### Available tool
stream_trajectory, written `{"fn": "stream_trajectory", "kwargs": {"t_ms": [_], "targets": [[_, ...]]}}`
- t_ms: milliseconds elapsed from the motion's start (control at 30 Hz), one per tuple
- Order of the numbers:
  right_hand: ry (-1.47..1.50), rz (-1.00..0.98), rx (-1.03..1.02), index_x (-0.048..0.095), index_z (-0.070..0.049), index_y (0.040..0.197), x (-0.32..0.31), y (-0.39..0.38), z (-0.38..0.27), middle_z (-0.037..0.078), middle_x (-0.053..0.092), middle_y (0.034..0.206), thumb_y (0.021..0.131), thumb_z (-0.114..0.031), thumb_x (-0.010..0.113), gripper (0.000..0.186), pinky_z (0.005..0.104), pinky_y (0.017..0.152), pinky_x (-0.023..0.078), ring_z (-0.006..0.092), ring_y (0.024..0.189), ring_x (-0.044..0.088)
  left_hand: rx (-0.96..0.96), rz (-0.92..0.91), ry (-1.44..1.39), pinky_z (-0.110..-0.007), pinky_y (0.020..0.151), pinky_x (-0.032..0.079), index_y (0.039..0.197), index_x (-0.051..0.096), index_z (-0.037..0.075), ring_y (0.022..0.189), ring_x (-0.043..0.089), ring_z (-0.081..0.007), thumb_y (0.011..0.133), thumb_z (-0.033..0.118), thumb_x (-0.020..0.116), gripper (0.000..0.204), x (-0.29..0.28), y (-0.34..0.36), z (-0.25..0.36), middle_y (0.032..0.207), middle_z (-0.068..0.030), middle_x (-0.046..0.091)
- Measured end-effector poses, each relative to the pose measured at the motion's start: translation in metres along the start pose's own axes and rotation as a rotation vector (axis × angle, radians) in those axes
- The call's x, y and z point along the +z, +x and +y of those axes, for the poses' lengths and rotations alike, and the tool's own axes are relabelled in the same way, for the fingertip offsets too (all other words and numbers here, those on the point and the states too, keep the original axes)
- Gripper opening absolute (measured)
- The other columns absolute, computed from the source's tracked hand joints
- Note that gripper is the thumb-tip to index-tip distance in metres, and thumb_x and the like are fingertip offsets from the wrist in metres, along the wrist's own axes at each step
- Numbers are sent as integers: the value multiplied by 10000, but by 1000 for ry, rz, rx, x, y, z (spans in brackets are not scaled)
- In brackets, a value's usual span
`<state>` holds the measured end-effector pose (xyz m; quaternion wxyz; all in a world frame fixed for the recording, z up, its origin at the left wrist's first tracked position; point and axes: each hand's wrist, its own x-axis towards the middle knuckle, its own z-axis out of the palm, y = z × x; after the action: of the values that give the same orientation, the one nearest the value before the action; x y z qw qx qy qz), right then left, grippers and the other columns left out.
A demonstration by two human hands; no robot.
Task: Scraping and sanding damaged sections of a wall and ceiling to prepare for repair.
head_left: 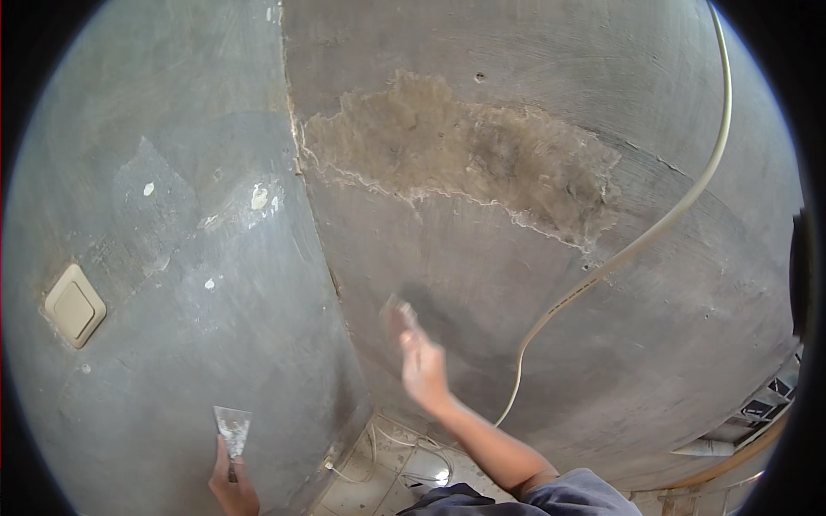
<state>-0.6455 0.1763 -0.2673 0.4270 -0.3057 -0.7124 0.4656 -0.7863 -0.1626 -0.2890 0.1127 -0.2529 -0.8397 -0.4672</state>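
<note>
My left hand [232, 493], low at the left, is closed around a putty knife [233, 423] whose blade points up and carries white filler. Out in front, my right hand [424, 368] is closed on a flat scraper [397, 316], smeared by motion. The scraper is at the grey wall [482, 284], just right of the inner corner; whether its edge touches cannot be made out. Above it on the same wall, a wide rough brown patch [482, 159] has a ragged, pale, flaking rim. My right forearm reaches up from the lower edge.
A cream cable [662, 228] hangs across the right wall. On the left wall are a light switch [76, 306] and several white filler spots [259, 197]. Loose cables [370, 456] lie on the tiled floor [348, 492] by the corner. Something dark [800, 275] juts in at far right.
</note>
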Motion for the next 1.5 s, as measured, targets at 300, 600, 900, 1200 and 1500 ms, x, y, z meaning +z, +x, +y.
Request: {"fn": "stream_trajectory", "kwargs": {"t_ms": [300, 600, 900, 1200, 1500], "targets": [[-935, 1191, -1190, 523, -46, 1413, -138, 135, -186, 155, 552, 1414, 979, -39, 539, 434, 472, 1137, 379, 341, 1369, 460, -81, -131, -98, -280, 654, 461, 1346, 565, -20, 667, 502, -142, 859, -13, 560, 487, 19, -11, -31, 838, -175, 657], [-1844, 16, -971, 336, 20, 1508, -33, 122, -46, 150, 331, 1586, 916, -158, 450, 628, 428, 1238, 171, 302, 1491, 260, -130, -259, -144, -296, 707, 483, 1355, 578, 43, 689, 556, -204, 871, 17, 599, 485, -3, -16, -54, 951, -228, 694], [-1661, 588, -1113, 288, 18, 1519, -47, 233, -208, 181, 287, 1593, 957, -54, 385, 575, 415, 1245, 180, 271, 1489, 262, -176, -302, -42, -296, 690, 482, 1358, 576, 52, 701, 580, -181, 873, 48, 623, 487, -22, -32, -76, 987, -235, 699], [-1830, -700, -1110, 338, 25, 1502, 63, 170, 27, 167, 374, 1558, 942, -168, 460, 605, 446, 1224, 220, 293, 1438, 367, -119, -267, -89, -321, 702, 488, 1339, 596, 60, 683, 545, -190, 885, 77, 626, 456, -16, -44, -66, 878, -247, 664], [-1720, 365, -1156, 383, 48, 1466, 33, 231, -124, 173, 403, 1539, 926, -151, 451, 579, 416, 1194, 286, 259, 1421, 397, -304, -198, -20, -286, 610, 421, 1339, 587, 25, 625, 398, -160, 900, 62, 592, 441, -39, -67, -102, 707, -127, 517]]}}
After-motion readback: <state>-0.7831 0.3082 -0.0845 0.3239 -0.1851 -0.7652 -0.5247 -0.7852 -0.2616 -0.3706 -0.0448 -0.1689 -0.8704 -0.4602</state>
